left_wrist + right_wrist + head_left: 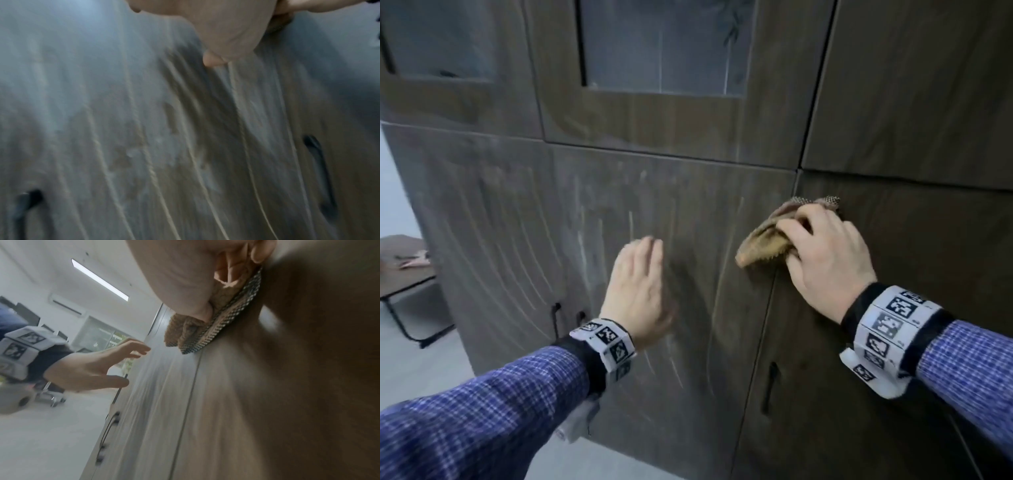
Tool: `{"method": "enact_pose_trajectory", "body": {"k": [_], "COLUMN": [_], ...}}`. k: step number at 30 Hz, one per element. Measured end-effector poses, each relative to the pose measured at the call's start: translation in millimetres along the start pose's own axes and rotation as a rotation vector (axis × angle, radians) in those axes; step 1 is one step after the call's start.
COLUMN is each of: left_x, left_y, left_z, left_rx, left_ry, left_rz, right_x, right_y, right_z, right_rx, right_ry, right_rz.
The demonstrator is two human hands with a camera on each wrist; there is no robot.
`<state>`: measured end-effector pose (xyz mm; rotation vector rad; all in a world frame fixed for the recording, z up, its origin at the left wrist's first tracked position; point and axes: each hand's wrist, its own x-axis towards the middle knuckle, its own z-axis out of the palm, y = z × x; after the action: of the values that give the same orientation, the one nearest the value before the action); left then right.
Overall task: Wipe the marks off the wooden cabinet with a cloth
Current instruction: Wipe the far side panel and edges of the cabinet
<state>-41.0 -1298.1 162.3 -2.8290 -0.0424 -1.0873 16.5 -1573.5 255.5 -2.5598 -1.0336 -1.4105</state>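
A dark wooden cabinet fills the head view, its lower doors streaked with pale curved marks. My right hand grips a bunched tan cloth and presses it against the cabinet at the seam between two lower doors. The right wrist view shows the cloth flattened on the wood under my fingers. My left hand hovers with straight fingers in front of the marked door, holding nothing; in the right wrist view the left hand is clear of the wood. The marks are blurred in the left wrist view.
Black door handles sit low on the doors, with two more to the left. Glass panels are set in the upper doors. A low table stands on the light floor at far left.
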Motion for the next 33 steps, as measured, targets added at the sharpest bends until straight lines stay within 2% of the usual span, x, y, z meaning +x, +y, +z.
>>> {"method": "enact_pose_trajectory", "body": {"k": [4,6,7,9,12,13,14,15,17,20,22,23,25,27,29,31,33], "left_x": [33.7,41.9,43.1,41.8,39.7,39.5,39.5,39.1,39.5,41.4,42.5,42.5,42.4,41.6,40.4,39.7,39.3], "left_y": [-61.0,-74.1,-74.6,-69.6,-66.8,-68.1,-70.7,-72.4,-75.4,-77.8,-77.8,-77.6,-78.5,-80.0,-81.9,-84.3,-87.6], "left_z": [-14.6,-15.3,-13.2,-3.9,8.3,10.6,13.8,13.5,13.1,16.1,19.8,21.4,24.9,26.5,24.6,22.4,23.6], "left_rx": [0.029,0.001,-0.018,-0.039,-0.05,-0.053,-0.051,-0.049,-0.049,-0.046,-0.024,-0.015,-0.004,-0.001,0.007,0.018,0.028], "left_ry": [0.037,0.048,0.037,-0.017,-0.023,-0.023,-0.025,-0.03,-0.018,0.008,-0.004,-0.007,0.013,0.03,0.022,0.025,0.043], "left_rz": [-0.254,-0.282,-0.265,-0.227,-0.245,-0.246,-0.24,-0.231,-0.217,-0.207,-0.205,-0.202,-0.191,-0.172,-0.154,-0.133,-0.105], "right_x": [50.0,53.7,47.5,21.6,-31.9,-44.4,-47.6,-42.9,-12.2,64.9,96.8,98.8,74.5,26.4,-14.0,-20.8,0.6], "right_y": [-32.2,-53.4,-65.2,-88.2,-108.1,-106.8,-103.4,-98.2,-81.6,-52.0,-52.2,-60.2,-83.9,-105.6,-116.7,-116.3,-110.4], "right_z": [8.0,25.1,37.0,62.3,90.6,93.7,91.4,87.5,70.1,23.5,6.6,10.0,38.0,74.1,96.7,98.3,87.8], "right_rx": [0.122,0.144,0.135,0.068,-0.005,-0.014,-0.024,-0.038,-0.08,-0.047,0.017,0.023,-0.015,-0.054,-0.086,-0.091,-0.112], "right_ry": [0.163,0.166,0.123,-0.06,-0.525,-0.638,-0.674,-0.641,-0.437,-0.011,0.128,0.126,-0.019,-0.273,-0.481,-0.559,-0.492], "right_rz": [0.097,0.15,0.149,0.058,-0.164,-0.211,-0.262,-0.305,-0.34,-0.139,0.001,0.033,-0.016,-0.207,-0.327,-0.36,-0.364]}}
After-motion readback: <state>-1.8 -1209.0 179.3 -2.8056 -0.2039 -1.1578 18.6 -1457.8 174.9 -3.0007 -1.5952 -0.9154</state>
